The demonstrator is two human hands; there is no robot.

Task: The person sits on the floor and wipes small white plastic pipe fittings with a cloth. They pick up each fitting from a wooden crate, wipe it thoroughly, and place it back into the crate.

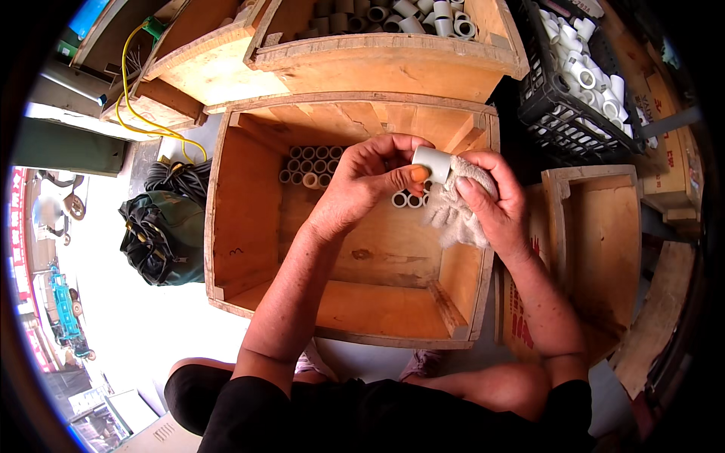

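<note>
A short white plastic pipe coupling (431,164) is held up between my hands above a wooden crate (362,306). My left hand (376,170) grips its left end with thumb and fingers; the thumb tip is stained orange. In my right hand (498,195) is a bunched pale knit work glove (467,198), pressed against the coupling's right end. On the crate's floor, similar couplings (308,165) stand in rows at the far left. A few more couplings (406,199) show under my hands, partly hidden by them.
Beyond stands a wooden crate (385,62) full of loose couplings. A black plastic basket (566,122) at the upper right holds white pipe fittings (589,76). A smaller wooden box (600,243) is at the right. Left of the crate lie a dark bag (170,238) and a yellow cable (127,96).
</note>
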